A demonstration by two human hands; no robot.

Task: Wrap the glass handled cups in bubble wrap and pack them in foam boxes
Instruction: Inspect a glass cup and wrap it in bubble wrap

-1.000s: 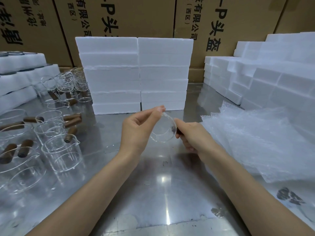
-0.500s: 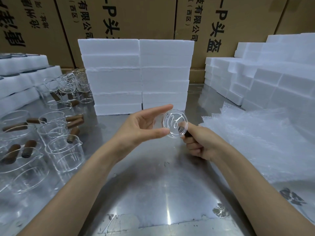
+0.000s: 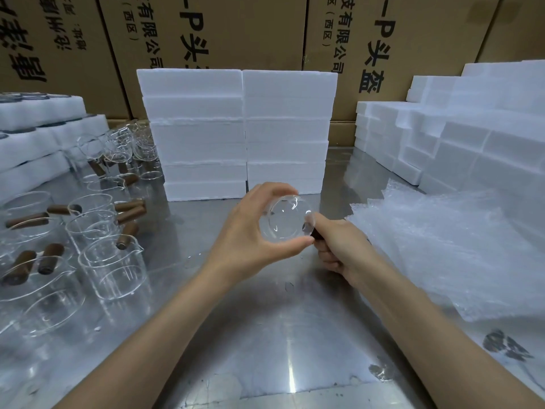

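Two bare forearms are reaching over a shiny steel table. Left hand is curling thumb & fingers round a clear round glass cup, held above the table w/ its flat base facing the camera. Right hand is gripping the cup's dark handle in a fist. Clear bubble wrap sheets are lying just right. More clear glass cups w/ brown handles are standing left. White foam boxes are sitting stacked behind, brown cardboard cartons at back.

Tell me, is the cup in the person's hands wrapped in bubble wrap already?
No, the glass cup is bare between the left hand and right hand, and the bubble wrap lies on the table beside them.
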